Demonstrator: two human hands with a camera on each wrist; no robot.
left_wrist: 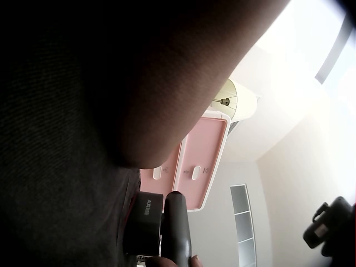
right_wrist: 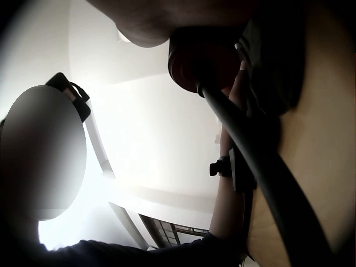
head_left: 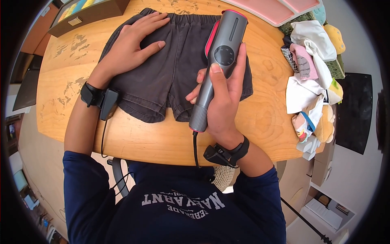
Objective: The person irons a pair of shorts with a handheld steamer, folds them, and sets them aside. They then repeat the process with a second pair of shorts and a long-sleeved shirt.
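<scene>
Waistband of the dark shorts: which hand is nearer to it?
Left. The left hand lies on the shorts, its fingers reaching the waistband; the right hand grips the grey handheld appliance, farther from the waistband, toward the leg hem.

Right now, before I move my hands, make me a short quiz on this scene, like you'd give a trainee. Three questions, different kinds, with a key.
1. True or false: the right hand grips the iron.
2. Choose one. The left hand rests on:
A) the cord
B) the shorts
C) a basket
3. Fill in the blank: in the head view, the pile lies at the ____ side of the table.

Key:
1. True.
2. B.
3. Right.
</scene>
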